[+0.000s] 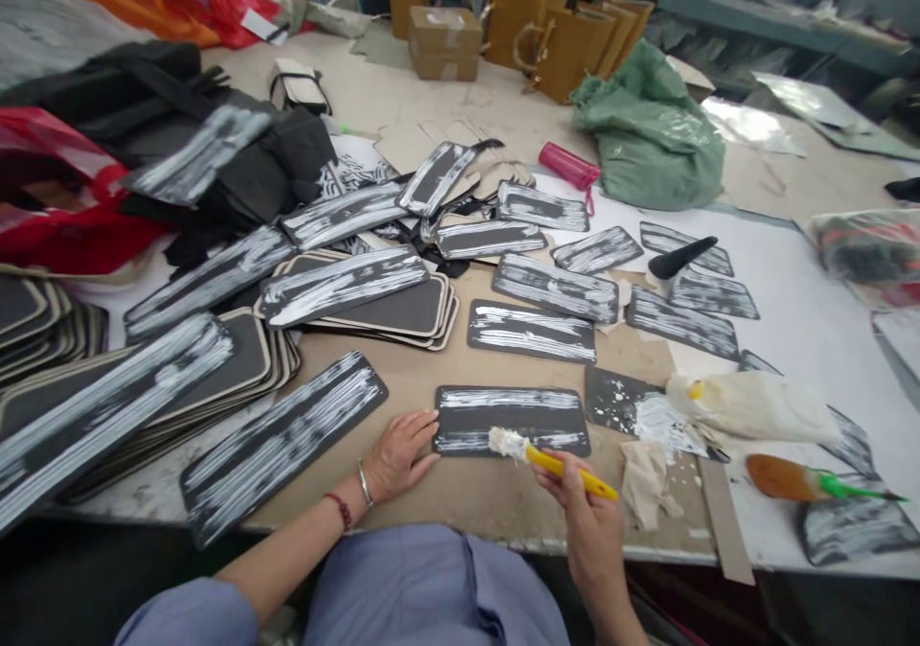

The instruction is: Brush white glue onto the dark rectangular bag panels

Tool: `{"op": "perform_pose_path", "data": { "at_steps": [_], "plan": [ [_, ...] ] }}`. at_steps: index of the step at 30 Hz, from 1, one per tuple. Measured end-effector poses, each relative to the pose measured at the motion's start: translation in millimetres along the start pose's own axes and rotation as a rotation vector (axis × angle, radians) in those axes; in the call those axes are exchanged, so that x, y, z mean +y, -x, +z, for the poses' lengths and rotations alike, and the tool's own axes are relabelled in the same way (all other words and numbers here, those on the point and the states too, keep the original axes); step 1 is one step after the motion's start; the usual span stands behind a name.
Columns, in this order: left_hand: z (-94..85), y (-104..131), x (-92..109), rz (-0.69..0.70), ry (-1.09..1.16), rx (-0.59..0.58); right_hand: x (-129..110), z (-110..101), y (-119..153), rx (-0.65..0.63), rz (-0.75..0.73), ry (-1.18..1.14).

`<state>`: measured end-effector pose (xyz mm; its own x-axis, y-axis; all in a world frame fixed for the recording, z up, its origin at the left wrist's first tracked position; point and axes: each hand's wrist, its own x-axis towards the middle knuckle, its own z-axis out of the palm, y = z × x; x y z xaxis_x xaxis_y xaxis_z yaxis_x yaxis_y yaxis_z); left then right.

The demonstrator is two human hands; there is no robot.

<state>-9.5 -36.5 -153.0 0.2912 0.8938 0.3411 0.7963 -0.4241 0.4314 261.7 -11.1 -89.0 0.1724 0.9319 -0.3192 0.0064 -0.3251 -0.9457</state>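
Cluttered desk [374, 100]; front-centre, a smeared panel [510, 411], likely light but slick, is being touched at its edge, the best hold, by the spread left hand [399, 456]; a brush [536, 454] is pinched by the right hand [579, 497].

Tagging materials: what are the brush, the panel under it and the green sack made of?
Brush: smooth, likely plastic handle, solid yellow; bristle fibre unclear, coated white.
Panel: perhaps leather or board; dark, matte, flat between white streaks.
Sack: probably thin plastic; crinkled, shiny highlights.
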Motion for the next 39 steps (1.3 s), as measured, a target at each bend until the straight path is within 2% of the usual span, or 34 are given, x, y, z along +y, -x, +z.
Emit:
{"op": "perform_pose_path", "data": {
  "at_steps": [4,7,10,17,20,23,25,27,30,35,39],
  "plan": [
    [2.2,3,-3,-0.018,0.019,0.008,8,47,14,-0.106,0.02,0.022],
    [2.1,3,-3,-0.028,0.028,-0.002,13,61,16,-0.107,0.009,0.083],
    [1.0,2,-2,-0.035,0.025,-0.023,17,47,9,0.009,-0.039,0.164],
    [1.0,1,-1,-0.023,-0.013,-0.015,9,-44,-26,0.308,-0.205,0.478],
    [3.1,1,-2,-0.002,-0.028,-0.001,3,-67,-33,0.377,-0.354,0.61],
    [4.4,1,-2,0.018,-0.043,0.012,5,-65,-31,0.357,-0.587,0.801],
    [4.6,0,-2,0.03,-0.054,0.02,10,-54,-24,0.277,-0.755,0.881],
    [4.6,0,-2,0.041,-0.059,0.03,15,-40,-15,0.179,-0.854,0.891],
    [4.7,0,-3,0.05,-0.06,0.047,18,-29,-2,0.096,-0.859,0.849],
    [4.3,0,-3,0.05,-0.061,0.053,15,-30,4,0.199,-0.822,0.816],
    [3.6,-1,-3,0.048,-0.042,0.063,14,-22,10,0.119,-0.776,0.756]
  ]
}}
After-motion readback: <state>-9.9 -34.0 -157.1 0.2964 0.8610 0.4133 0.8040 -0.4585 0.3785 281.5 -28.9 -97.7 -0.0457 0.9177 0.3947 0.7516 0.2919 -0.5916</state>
